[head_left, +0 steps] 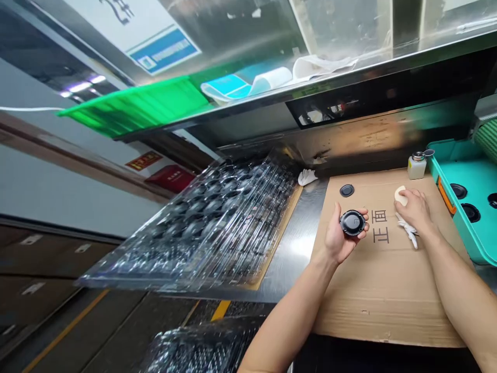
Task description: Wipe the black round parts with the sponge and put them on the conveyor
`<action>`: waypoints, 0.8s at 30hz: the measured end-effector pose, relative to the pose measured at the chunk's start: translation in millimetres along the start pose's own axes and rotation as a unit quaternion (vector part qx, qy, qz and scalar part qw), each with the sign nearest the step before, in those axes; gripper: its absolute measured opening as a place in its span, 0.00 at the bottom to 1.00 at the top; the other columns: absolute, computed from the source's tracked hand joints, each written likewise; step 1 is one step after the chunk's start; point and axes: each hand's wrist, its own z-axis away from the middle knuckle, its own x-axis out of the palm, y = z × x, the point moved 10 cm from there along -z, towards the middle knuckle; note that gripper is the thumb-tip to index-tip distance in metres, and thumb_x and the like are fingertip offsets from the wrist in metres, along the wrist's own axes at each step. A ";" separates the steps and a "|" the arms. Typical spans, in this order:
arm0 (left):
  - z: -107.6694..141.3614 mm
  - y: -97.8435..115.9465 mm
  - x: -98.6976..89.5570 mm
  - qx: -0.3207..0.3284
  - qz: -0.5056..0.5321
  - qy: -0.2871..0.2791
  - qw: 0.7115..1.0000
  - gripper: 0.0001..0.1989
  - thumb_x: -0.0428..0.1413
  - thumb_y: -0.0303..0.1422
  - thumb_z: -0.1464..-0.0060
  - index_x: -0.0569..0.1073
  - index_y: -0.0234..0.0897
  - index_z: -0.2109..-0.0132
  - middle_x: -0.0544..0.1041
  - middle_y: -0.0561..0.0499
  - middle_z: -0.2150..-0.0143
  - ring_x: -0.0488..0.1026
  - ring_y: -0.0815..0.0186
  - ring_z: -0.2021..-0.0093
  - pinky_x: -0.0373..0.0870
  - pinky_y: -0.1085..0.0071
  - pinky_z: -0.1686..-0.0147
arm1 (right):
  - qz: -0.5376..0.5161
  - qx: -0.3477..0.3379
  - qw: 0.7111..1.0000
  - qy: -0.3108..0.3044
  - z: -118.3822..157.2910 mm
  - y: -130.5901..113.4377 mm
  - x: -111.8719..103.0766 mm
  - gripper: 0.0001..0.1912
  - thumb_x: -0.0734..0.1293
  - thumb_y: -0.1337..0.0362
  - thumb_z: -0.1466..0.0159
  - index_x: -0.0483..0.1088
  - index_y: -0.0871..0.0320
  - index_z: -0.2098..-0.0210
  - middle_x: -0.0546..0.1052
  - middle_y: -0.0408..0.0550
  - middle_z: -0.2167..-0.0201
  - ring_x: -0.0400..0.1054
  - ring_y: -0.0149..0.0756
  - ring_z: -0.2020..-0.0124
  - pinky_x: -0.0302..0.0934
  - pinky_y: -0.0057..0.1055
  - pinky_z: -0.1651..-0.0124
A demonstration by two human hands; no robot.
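My left hand point(341, 237) holds a round black disc-shaped part point(352, 223) up off the cardboard, its rim resting in my fingers and its face turned upward. My right hand point(412, 210) rests over a cream-coloured pad or sponge point(400, 196), gripping it at the fingertips. A crumpled white cloth point(407, 230) lies just below that hand. Another black disc point(347, 190) lies flat on the brown cardboard sheet point(382, 290), which has the printed characters 正面 between my hands.
A clear plastic tray point(205, 228) of black round parts lies left of the cardboard on the steel bench, with another tray point(198, 349) below. A small bottle point(416, 167) and a teal bin point(462, 181) holding black discs stand to the right. A white glove point(306, 177) lies at the back.
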 end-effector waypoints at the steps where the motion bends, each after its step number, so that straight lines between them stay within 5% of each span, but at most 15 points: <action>1: 0.4 -1.0 -0.1 0.001 -0.004 0.004 1.000 0.36 0.41 0.58 0.37 0.78 0.29 0.62 0.74 0.41 0.65 0.69 0.67 0.71 0.61 0.75 0.80 | 0.000 -0.001 1.000 0.000 -0.8 0.4 -0.1 0.18 0.67 0.58 0.40 0.75 0.57 0.51 0.74 0.55 0.51 0.64 0.49 0.51 0.56 0.42 0.44; 24: 2.2 -10.7 9.2 -0.039 -0.006 -0.020 0.999 0.29 0.45 0.52 0.36 0.78 0.30 0.58 0.75 0.40 0.63 0.71 0.66 0.69 0.64 0.74 0.79 | -0.014 0.008 1.000 -0.005 -2.6 0.9 0.0 0.18 0.67 0.58 0.39 0.74 0.56 0.51 0.74 0.55 0.52 0.64 0.50 0.50 0.55 0.44 0.42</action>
